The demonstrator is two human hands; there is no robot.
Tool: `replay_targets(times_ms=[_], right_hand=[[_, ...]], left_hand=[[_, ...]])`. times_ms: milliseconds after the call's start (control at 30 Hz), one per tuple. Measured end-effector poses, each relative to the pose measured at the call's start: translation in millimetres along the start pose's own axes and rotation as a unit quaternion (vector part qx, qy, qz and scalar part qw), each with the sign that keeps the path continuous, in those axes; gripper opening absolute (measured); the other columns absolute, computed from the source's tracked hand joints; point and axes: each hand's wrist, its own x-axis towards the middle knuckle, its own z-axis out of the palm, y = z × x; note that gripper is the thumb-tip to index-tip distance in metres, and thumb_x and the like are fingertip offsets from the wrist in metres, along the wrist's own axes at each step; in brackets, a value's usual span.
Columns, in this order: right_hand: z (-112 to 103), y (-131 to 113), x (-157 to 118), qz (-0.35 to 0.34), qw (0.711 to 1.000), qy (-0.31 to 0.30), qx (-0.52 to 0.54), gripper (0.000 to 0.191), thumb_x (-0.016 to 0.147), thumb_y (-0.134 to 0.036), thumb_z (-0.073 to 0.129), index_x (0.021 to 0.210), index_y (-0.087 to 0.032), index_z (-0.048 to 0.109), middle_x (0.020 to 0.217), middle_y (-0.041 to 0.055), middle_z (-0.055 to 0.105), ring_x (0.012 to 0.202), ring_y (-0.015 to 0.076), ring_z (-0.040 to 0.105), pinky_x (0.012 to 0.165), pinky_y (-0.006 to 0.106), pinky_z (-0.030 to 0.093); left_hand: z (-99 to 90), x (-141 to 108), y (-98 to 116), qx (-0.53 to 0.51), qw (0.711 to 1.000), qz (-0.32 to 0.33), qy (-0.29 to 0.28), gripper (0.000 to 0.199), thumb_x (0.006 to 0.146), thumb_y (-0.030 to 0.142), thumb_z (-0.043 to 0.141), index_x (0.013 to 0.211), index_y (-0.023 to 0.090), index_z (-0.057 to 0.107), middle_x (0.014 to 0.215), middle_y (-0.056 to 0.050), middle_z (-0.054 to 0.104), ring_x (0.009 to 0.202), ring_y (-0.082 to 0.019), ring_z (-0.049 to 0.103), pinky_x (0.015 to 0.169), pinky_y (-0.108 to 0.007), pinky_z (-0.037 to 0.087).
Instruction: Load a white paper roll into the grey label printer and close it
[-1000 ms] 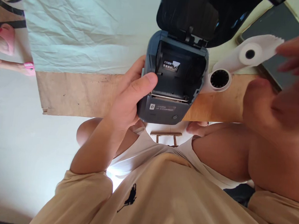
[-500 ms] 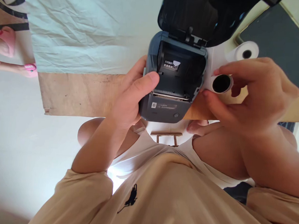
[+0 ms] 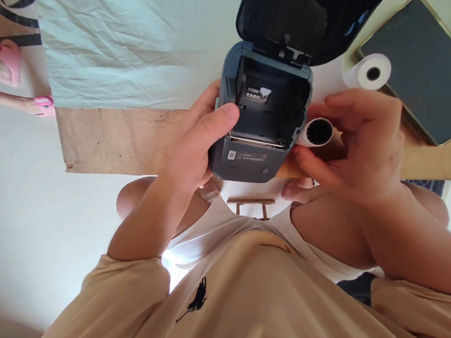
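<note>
My left hand grips a dark grey label printer by its left side, the thumb resting on the rim of the paper bay. The printer's black lid stands open, and its bay holds no roll. My right hand has thumb and fingers around a white paper roll with a dark hollow core. This roll sits against the printer's right side, whose edge hides part of it. A second, similar white roll lies farther back, beyond my right fingers.
A dark tablet-like slab with a pale edge lies at the far right. The wooden table is partly covered by a pale green cloth. Another person's feet in pink sandals show at the left. A small wooden stool is below.
My right hand has moved left with the paper roll, bringing it closer to the printer. The printer has shifted very slightly; my left hand keeps its hold.
</note>
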Motion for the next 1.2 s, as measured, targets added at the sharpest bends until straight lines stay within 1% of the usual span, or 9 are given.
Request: replay_targets(times_ms=[167,300,433,567,633,733,900,1067,1200], right_hand=[[1.6,2.2,-2.2,0.032,0.999,-0.009,0.029,0.061,0.072,-0.037,0.064,0.123,-0.022,0.032,0.107,0.0023,0.055,0.089,0.0063,0.060,0.069,0.019,0.052],[0.6,3.7,-1.1,0.021,1.000,-0.006,0.002,0.060,0.071,-0.039,0.068,0.119,-0.019,0.036,0.098,0.0022,0.059,0.091,0.0079,0.061,0.060,0.015,0.045],[-2.0,2.0,2.0,-0.028,0.999,-0.001,-0.024,0.050,0.075,-0.030,0.062,0.117,-0.017,0.037,0.100,0.0025,0.061,0.086,0.0045,0.060,0.063,0.014,0.045],[-2.6,1.2,4.8,-0.055,0.997,0.001,-0.055,0.037,0.075,-0.037,0.063,0.104,-0.018,0.049,0.094,0.0015,0.059,0.080,0.0038,0.056,0.066,0.016,0.045],[-2.9,0.4,5.1,-0.053,0.996,0.009,-0.066,0.037,0.074,-0.037,0.064,0.102,-0.017,0.050,0.092,0.0015,0.058,0.079,0.0034,0.054,0.066,0.017,0.045],[-4.0,-0.7,4.7,-0.048,0.997,0.009,-0.068,0.037,0.077,-0.027,0.060,0.109,-0.015,0.046,0.092,0.0008,0.059,0.071,0.0000,0.051,0.061,0.014,0.042],[-3.9,1.4,4.0,-0.066,0.995,-0.003,-0.068,0.038,0.077,-0.032,0.060,0.110,-0.016,0.049,0.098,0.0045,0.057,0.083,0.0038,0.054,0.067,0.016,0.046],[-3.5,1.1,1.9,-0.052,0.995,-0.002,-0.084,0.043,0.078,-0.024,0.056,0.118,-0.014,0.044,0.089,0.0011,0.059,0.067,0.0005,0.048,0.059,0.015,0.043],[-3.1,3.0,2.9,-0.065,0.995,-0.021,-0.073,0.046,0.078,-0.031,0.059,0.118,-0.014,0.046,0.099,0.0045,0.059,0.084,0.0031,0.055,0.068,0.015,0.047]], left_hand=[[-2.5,1.8,-1.8,0.006,1.000,0.002,-0.007,0.023,0.071,0.041,0.058,0.088,0.025,0.059,0.060,-0.002,0.061,0.068,-0.021,0.066,0.047,-0.029,0.041],[-2.4,2.8,-2.2,-0.007,1.000,-0.002,-0.013,0.029,0.069,0.044,0.061,0.092,0.025,0.060,0.057,-0.002,0.060,0.070,-0.023,0.067,0.054,-0.033,0.050],[-0.9,2.0,-2.6,0.006,1.000,0.000,0.007,0.033,0.069,0.047,0.061,0.094,0.025,0.060,0.060,-0.003,0.063,0.079,-0.026,0.068,0.059,-0.035,0.053],[-1.7,2.1,-3.6,0.009,1.000,0.002,-0.002,0.034,0.068,0.049,0.060,0.092,0.026,0.060,0.063,-0.003,0.064,0.079,-0.027,0.068,0.060,-0.036,0.054],[-3.0,2.0,-3.1,0.015,1.000,-0.004,-0.008,0.033,0.068,0.048,0.060,0.093,0.026,0.060,0.064,-0.003,0.064,0.078,-0.026,0.068,0.059,-0.036,0.054],[-4.5,0.9,-1.6,0.030,0.999,0.002,-0.017,0.028,0.073,0.042,0.055,0.096,0.026,0.058,0.068,-0.003,0.065,0.080,-0.024,0.069,0.062,-0.035,0.055],[-1.2,-1.1,-0.5,0.028,1.000,0.006,-0.003,0.026,0.075,0.043,0.054,0.094,0.026,0.058,0.069,-0.003,0.065,0.082,-0.023,0.069,0.065,-0.034,0.056],[1.3,-0.7,-2.5,0.020,1.000,0.006,0.007,0.026,0.073,0.044,0.056,0.091,0.026,0.060,0.068,-0.003,0.066,0.085,-0.024,0.069,0.068,-0.035,0.056],[-5.6,1.2,-1.5,0.023,0.999,-0.014,-0.025,0.032,0.071,0.045,0.061,0.094,0.024,0.060,0.074,-0.004,0.069,0.093,-0.027,0.068,0.069,-0.035,0.056]])
